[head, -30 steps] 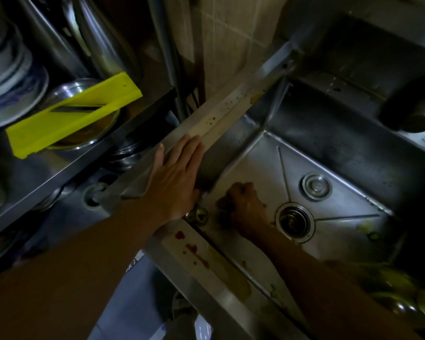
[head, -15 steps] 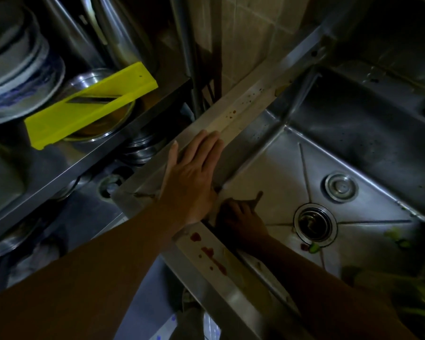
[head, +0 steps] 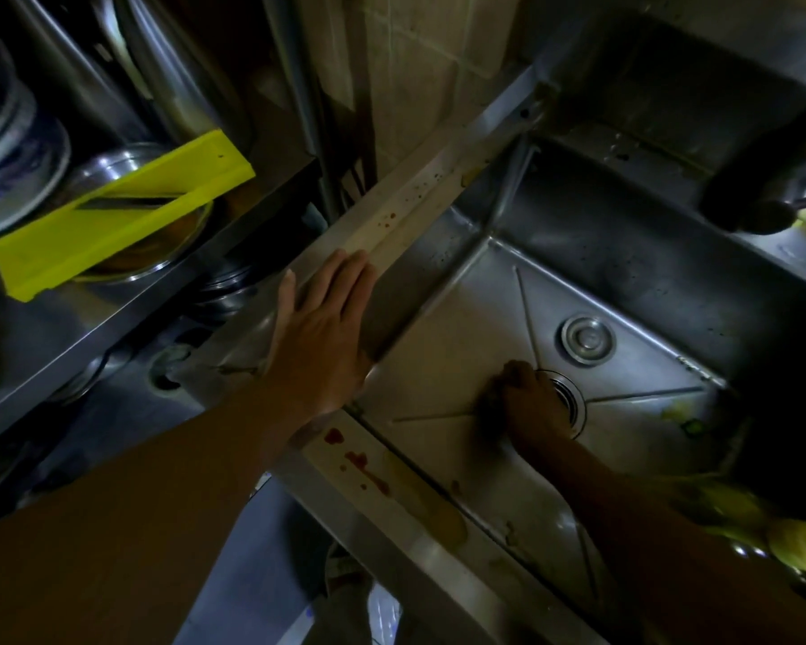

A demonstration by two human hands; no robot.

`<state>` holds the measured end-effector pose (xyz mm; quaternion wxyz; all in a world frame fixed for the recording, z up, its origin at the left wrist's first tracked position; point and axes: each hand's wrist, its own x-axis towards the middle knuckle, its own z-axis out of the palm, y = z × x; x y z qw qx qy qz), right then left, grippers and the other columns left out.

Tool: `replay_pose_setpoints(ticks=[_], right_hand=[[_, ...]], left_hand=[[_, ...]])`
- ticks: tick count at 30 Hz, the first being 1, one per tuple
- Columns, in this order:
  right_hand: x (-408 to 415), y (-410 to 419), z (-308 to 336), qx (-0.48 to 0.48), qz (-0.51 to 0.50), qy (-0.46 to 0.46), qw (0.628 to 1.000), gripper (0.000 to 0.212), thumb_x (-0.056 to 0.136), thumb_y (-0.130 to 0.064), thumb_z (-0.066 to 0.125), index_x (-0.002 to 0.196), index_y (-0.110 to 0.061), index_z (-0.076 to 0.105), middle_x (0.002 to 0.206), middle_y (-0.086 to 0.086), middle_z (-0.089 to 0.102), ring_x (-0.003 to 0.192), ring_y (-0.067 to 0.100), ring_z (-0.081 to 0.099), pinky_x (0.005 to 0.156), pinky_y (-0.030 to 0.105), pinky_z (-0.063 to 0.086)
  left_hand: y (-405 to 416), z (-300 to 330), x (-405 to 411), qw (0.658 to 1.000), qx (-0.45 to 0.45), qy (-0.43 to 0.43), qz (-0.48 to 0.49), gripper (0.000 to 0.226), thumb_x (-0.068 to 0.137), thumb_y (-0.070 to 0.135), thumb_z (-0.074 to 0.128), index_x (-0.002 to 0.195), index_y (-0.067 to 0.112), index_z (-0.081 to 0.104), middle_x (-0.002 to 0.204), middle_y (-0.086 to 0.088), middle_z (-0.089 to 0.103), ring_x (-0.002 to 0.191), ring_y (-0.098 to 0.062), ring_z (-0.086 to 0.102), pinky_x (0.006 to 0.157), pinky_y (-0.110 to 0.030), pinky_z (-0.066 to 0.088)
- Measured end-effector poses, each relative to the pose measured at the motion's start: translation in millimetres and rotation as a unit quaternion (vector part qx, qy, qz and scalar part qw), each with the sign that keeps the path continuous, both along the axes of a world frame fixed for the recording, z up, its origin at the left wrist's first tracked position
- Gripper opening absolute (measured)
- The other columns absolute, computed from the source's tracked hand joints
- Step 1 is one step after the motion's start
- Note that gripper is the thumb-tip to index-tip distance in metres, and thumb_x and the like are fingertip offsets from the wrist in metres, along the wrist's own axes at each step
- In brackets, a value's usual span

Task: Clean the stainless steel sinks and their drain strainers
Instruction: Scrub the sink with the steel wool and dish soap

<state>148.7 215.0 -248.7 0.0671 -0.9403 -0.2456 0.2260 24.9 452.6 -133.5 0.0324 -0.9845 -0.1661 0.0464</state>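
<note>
My left hand (head: 319,335) lies flat, fingers spread, on the sink (head: 443,356) rim, holding nothing. My right hand (head: 529,402) presses on the basin floor, touching the drain (head: 571,402); its grip I cannot tell.

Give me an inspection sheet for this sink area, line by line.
Surface: sink floor dull and smeared; rim carries red spots and a tan smear.
Job's things: drain open, partly covered by the right hand; round strainer lies on the floor beside it.
Clutter: yellow-green scraps at the floor's right edge; yellow items at lower right, blurred.
Grippers: left hand flat on the rim, empty; right hand curled on the floor at the drain, what it holds cannot be told.
Cables: nothing seen.
Surroundings: yellow slicer on a metal bowl, stacked plates on the shelf at left, tiled wall behind.
</note>
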Motion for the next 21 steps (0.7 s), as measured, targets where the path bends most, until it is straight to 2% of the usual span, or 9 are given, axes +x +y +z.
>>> replay_pose_setpoints(ticks=[2, 5, 7, 9, 12, 15, 18, 20, 21], right_hand=[[-9, 7, 11, -0.008, 0.082, -0.053, 0.995, 0.032, 0.095, -0.022, 0.049, 0.127, -0.018, 0.053, 0.137, 0.008, 0.041, 0.118, 0.031, 0.042, 0.090, 0.038, 0.041], [-25, 14, 23, 0.039, 0.187, -0.092, 0.977, 0.036, 0.094, -0.030, 0.052, 0.128, -0.019, 0.056, 0.143, 0.005, 0.037, 0.117, 0.030, 0.042, 0.086, 0.037, 0.043], [-37, 18, 17, 0.048, 0.271, -0.045, 0.960, 0.040, 0.093, -0.032, 0.053, 0.132, -0.021, 0.054, 0.143, 0.005, 0.037, 0.119, 0.029, 0.042, 0.090, 0.038, 0.044], [-51, 20, 2, 0.026, 0.381, 0.023, 0.924, 0.040, 0.097, -0.029, 0.048, 0.136, -0.019, 0.050, 0.143, 0.007, 0.039, 0.126, 0.027, 0.041, 0.100, 0.037, 0.042], [-66, 14, -26, 0.006, 0.433, 0.046, 0.900, 0.038, 0.101, -0.020, 0.041, 0.139, -0.014, 0.046, 0.144, 0.013, 0.042, 0.130, 0.028, 0.043, 0.108, 0.038, 0.037], [-70, 1, -33, 0.044, 0.405, 0.068, 0.911, 0.033, 0.094, -0.023, 0.057, 0.126, -0.015, 0.060, 0.134, 0.010, 0.053, 0.119, 0.024, 0.054, 0.093, 0.032, 0.050], [-60, -12, -30, 0.038, 0.421, 0.020, 0.906, 0.037, 0.057, -0.025, 0.091, 0.090, -0.015, 0.077, 0.104, 0.011, 0.070, 0.087, 0.028, 0.070, 0.055, 0.026, 0.055], [-48, -19, -31, 0.012, 0.379, -0.017, 0.925, 0.043, 0.045, -0.027, 0.095, 0.081, -0.012, 0.076, 0.097, 0.012, 0.071, 0.083, 0.032, 0.070, 0.050, 0.028, 0.054], [-37, -21, -31, 0.002, 0.357, -0.034, 0.934, 0.044, 0.052, -0.026, 0.093, 0.088, -0.009, 0.075, 0.105, 0.016, 0.068, 0.093, 0.038, 0.067, 0.056, 0.032, 0.056]], left_hand=[[-1, 2, 1, 1.000, 0.000, 0.014, 0.000, 0.103, 0.079, 0.058, 0.055, 0.152, 0.015, -0.004, 0.160, -0.003, -0.007, 0.146, -0.021, -0.010, 0.113, -0.056, -0.001], [-7, 8, 1, 1.000, -0.009, 0.011, 0.010, 0.100, 0.080, 0.054, 0.058, 0.152, 0.014, 0.000, 0.159, -0.007, -0.003, 0.146, -0.025, -0.005, 0.113, -0.057, 0.005], [-16, 8, -4, 0.999, -0.022, 0.009, 0.021, 0.100, 0.079, 0.053, 0.059, 0.152, 0.014, 0.002, 0.159, -0.008, -0.002, 0.146, -0.026, -0.004, 0.114, -0.057, 0.007], [-25, 2, -9, 0.998, -0.043, 0.011, 0.038, 0.101, 0.081, 0.052, 0.057, 0.152, 0.015, -0.004, 0.159, -0.006, -0.008, 0.146, -0.025, -0.008, 0.115, -0.057, 0.004], [-29, -6, -12, 0.997, -0.049, -0.005, 0.056, 0.101, 0.081, 0.052, 0.053, 0.151, 0.014, -0.010, 0.159, -0.003, -0.011, 0.145, -0.022, -0.010, 0.114, -0.054, 0.002], [-26, -9, -12, 0.998, -0.031, -0.017, 0.051, 0.102, 0.080, 0.053, 0.051, 0.151, 0.013, -0.010, 0.160, -0.005, -0.007, 0.145, -0.023, -0.005, 0.114, -0.053, 0.007], [-24, -11, -12, 0.999, -0.019, -0.009, 0.042, 0.104, 0.080, 0.054, 0.052, 0.151, 0.011, -0.010, 0.160, -0.007, -0.007, 0.146, -0.024, -0.004, 0.115, -0.052, 0.005], [-25, -11, -11, 0.999, -0.024, -0.003, 0.040, 0.103, 0.081, 0.054, 0.051, 0.150, 0.012, -0.012, 0.159, -0.006, -0.010, 0.146, -0.024, -0.008, 0.115, -0.051, 0.000], [-25, -10, -11, 0.999, -0.026, -0.001, 0.041, 0.102, 0.082, 0.055, 0.049, 0.150, 0.012, -0.014, 0.159, -0.006, -0.012, 0.146, -0.024, -0.009, 0.115, -0.051, -0.002]])
